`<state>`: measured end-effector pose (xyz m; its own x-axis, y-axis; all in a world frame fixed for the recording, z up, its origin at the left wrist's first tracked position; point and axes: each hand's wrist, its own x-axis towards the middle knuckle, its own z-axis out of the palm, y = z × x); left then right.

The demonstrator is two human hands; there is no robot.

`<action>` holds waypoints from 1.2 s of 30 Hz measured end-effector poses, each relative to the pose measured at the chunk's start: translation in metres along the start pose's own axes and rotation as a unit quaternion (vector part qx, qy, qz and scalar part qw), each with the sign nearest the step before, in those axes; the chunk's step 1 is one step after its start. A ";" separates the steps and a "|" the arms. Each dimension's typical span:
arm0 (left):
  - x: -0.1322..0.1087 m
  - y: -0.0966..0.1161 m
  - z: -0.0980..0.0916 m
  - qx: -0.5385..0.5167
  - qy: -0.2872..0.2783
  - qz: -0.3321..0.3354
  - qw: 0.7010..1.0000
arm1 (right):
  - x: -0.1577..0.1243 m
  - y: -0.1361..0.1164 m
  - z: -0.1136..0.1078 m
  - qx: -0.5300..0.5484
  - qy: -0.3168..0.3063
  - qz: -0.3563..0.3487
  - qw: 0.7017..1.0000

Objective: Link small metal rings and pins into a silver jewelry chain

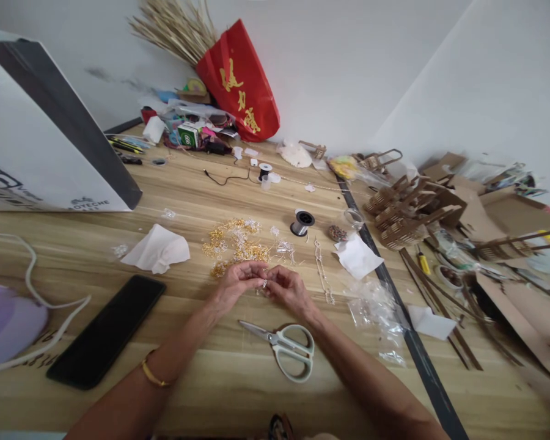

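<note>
My left hand [236, 281] and my right hand [288, 289] meet over the wooden table [201, 201], fingers pinched together on a tiny silvery bead piece [264, 283]. Just beyond them lies a scatter of gold and silver beads [236, 242]. A finished beaded strand [323, 276] lies to the right of my right hand. Pale green scissors [286, 347] rest shut on the table just below my hands. A gold bangle [153, 376] sits on my left wrist.
A black phone [106, 330] lies at the left, with a crumpled tissue [157, 249] above it. A wire spool [301, 222], another tissue [357, 256] and clear plastic bags [374, 308] lie to the right. Wooden craft parts [407, 211] crowd the right table; a red bag [241, 85] stands behind.
</note>
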<state>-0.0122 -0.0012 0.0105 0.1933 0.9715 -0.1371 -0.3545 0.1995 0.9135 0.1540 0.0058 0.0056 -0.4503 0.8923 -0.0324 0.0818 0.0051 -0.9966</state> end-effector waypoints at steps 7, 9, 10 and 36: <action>0.000 0.000 -0.001 0.039 0.008 -0.009 0.999 | -0.006 -0.009 -0.008 -0.063 0.066 -0.045 0.995; 0.001 0.000 -0.002 0.049 0.008 -0.011 0.999 | -0.008 -0.011 -0.009 -0.094 0.090 -0.066 0.989; 0.001 0.000 -0.002 0.052 0.003 -0.015 0.999 | -0.008 -0.012 -0.009 -0.107 0.100 -0.078 0.986; -0.005 0.009 -0.004 0.015 -0.061 0.035 0.997 | -0.012 -0.018 -0.003 -0.089 -0.091 -0.020 0.992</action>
<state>-0.0196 -0.0038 0.0176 0.2803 0.9595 -0.0266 -0.3430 0.1260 0.9308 0.1607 -0.0040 0.0239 -0.6074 0.7941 -0.0220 0.2088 0.1329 -0.9689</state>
